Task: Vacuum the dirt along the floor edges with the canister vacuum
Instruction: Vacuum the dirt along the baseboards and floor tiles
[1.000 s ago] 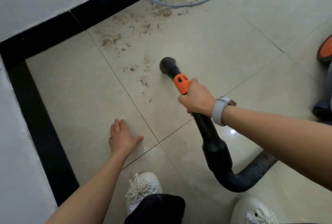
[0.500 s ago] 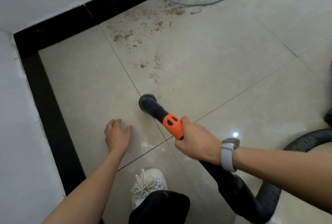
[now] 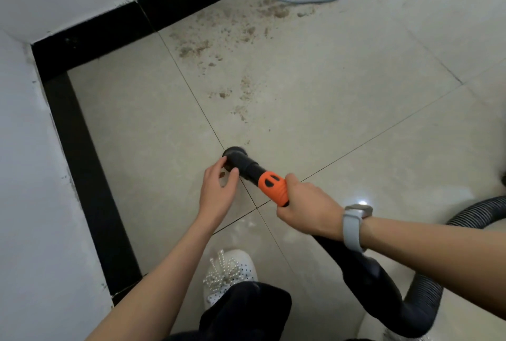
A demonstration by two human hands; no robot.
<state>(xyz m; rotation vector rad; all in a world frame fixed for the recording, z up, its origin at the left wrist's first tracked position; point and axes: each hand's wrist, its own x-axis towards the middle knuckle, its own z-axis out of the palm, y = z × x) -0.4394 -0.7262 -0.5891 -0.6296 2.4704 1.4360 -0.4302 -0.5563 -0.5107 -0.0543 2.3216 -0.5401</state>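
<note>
The right hand (image 3: 306,205) grips the wand (image 3: 271,184) at its orange collar, fingers curled round it. The nozzle (image 3: 235,157) at the wand's tip sits low over the floor (image 3: 356,94), just beyond the left hand (image 3: 217,190). The left hand is open, its fingers loosely spread, fingertips touching or almost touching the nozzle. The dirt (image 3: 241,39) lies well beyond both hands, near the black border (image 3: 90,149). The hose (image 3: 427,294) curves behind the right wrist.

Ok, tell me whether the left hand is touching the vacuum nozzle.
Touching: in the head view the left hand's fingertips rest against the nozzle's black tip.
</note>
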